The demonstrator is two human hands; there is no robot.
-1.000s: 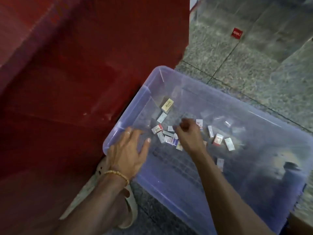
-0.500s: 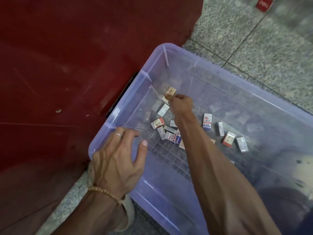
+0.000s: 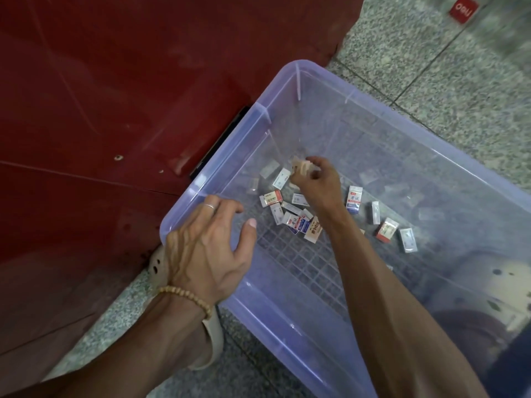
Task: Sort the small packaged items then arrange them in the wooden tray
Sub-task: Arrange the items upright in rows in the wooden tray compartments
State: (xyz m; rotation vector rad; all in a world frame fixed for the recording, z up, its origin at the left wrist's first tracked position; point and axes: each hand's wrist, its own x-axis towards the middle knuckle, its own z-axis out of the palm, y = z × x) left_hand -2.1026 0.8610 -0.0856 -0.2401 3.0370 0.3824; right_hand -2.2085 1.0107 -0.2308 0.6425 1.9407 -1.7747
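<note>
Pinched in the right hand (image 3: pixel 314 182) is a small beige packet (image 3: pixel 300 166), held between thumb and curled fingers at the far-left part of the clear purple storage bin (image 3: pixel 373 110). The packet is blurred, so its print cannot be read, and I cannot tell whether it is clear of the bin floor. That fingertip grip suits a flat, light box that offers only thin edges to catch.

Meanwhile the left hand (image 3: pixel 207 248) rests over the bin's near-left rim at about 8 o'clock from the right hand, fingers spread and loosely bent, holding nothing. It seems placed there to steady the light bin while the other arm reaches in, though it may simply be waiting to receive packets.

Loose packets lie scattered on the gridded bin floor. A cluster of overlapping packets (image 3: pixel 298 222) sits at about 6 o'clock from the right hand, with a red-and-white packet (image 3: pixel 270 198) just to its upper left. A blue-and-white packet (image 3: pixel 354 199) stands apart at 4 o'clock, and farther that way lie a red-ended packet (image 3: pixel 386 229) and a clear-wrapped one (image 3: pixel 408 239).

No wooden tray is in view, so sorting looks barely begun: picking by kind comes first. The bin stands on a speckled stone floor (image 3: pixel 431 67), hard against a dark red surface (image 3: pixel 115 110).
</note>
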